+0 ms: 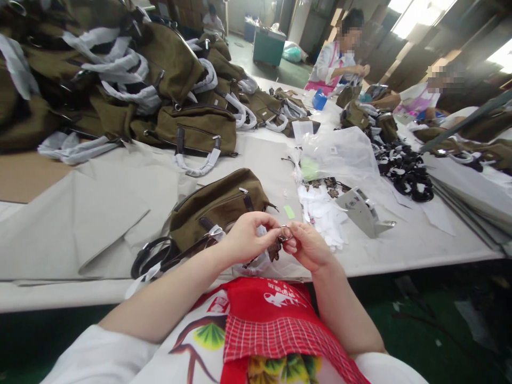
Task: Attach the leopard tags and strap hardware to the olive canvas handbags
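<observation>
My left hand point(256, 232) and my right hand point(310, 245) meet over the table's front edge, fingers pinched on a metal ring point(285, 233). From that ring hangs a dark brown charm point(274, 249), its shape partly hidden by my fingers. Just behind my hands lies an olive handbag point(220, 205) with dark trim and a zip across its side. A black strap point(154, 256), coiled, rests at the bag's left end. White wrapping shows under my left hand.
Olive bags with white-wrapped handles point(196, 128) are heaped at the back left. To the right lie white tags point(322, 213), a grey metal holder point(364, 210), a clear plastic bag point(340, 154) and black coiled straps point(406, 170). Co-workers point(336, 64) stand across the table.
</observation>
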`<state>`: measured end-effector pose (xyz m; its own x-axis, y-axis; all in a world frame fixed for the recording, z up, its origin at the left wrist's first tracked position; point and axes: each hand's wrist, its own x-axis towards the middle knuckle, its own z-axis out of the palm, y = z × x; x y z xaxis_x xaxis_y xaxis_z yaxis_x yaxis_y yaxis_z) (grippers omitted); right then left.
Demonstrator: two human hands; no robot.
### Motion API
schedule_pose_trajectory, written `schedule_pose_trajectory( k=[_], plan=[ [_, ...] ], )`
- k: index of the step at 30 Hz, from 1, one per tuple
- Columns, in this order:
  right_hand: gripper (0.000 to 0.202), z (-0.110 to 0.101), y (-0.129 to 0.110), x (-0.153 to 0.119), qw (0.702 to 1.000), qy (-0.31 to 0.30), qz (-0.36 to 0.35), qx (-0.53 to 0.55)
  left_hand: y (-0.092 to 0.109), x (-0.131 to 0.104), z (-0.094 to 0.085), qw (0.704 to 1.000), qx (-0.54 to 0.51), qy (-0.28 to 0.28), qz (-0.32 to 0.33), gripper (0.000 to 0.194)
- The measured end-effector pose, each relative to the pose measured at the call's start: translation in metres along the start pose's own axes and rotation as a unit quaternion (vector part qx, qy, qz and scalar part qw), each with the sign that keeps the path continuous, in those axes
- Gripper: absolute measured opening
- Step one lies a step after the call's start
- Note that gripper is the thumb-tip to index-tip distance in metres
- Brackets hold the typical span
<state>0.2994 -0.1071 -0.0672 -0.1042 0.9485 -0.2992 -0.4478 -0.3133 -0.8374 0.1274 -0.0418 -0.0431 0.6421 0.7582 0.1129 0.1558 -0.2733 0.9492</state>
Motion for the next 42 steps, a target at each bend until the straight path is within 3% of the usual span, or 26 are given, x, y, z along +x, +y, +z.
schedule_pose_trajectory(
  k=[4,8,14,18,22,26,31,36,38,42],
  plan=[
    [0.036,-0.002,-0.001,-0.003,1.000,0.005,-0.022,-0.005,-0.003,0.002,0.008,0.983,-0.160,-0.007,-0.088,0.025],
    [0.023,-0.001,-0.005,-0.006,0.997,0.016,-0.058,-0.051,-0.003,0.005,0.006,0.963,-0.249,-0.013,-0.105,0.030],
    [0.017,0.002,-0.008,-0.004,0.990,0.017,-0.106,-0.089,-0.001,0.007,0.001,0.968,-0.238,-0.008,-0.081,0.029],
    [0.015,0.004,-0.009,-0.002,0.982,0.001,-0.153,-0.110,-0.002,0.005,-0.004,0.988,-0.147,0.018,-0.037,0.026],
    [0.021,0.005,-0.007,-0.004,0.995,-0.047,-0.082,-0.037,-0.001,0.006,-0.010,0.997,-0.065,0.030,-0.004,0.021],
    [0.024,0.007,-0.001,-0.005,0.994,-0.106,-0.011,0.015,-0.002,0.006,-0.012,0.994,-0.100,0.023,-0.030,0.023],
    [0.025,0.012,0.009,-0.001,0.995,-0.095,-0.004,0.038,-0.008,-0.001,-0.009,0.989,-0.131,0.029,-0.065,0.028],
    [0.023,0.013,0.010,-0.006,0.993,-0.111,-0.021,0.020,-0.012,-0.007,-0.019,0.999,-0.039,0.022,-0.011,0.022],
    [0.021,0.009,0.007,-0.009,0.994,-0.100,-0.055,0.002,-0.015,-0.006,-0.032,0.997,-0.021,0.071,-0.013,0.024],
    [0.017,-0.009,0.003,-0.012,0.994,-0.021,-0.103,-0.039,-0.023,-0.002,-0.068,0.968,0.017,0.244,-0.059,0.037]
  ],
)
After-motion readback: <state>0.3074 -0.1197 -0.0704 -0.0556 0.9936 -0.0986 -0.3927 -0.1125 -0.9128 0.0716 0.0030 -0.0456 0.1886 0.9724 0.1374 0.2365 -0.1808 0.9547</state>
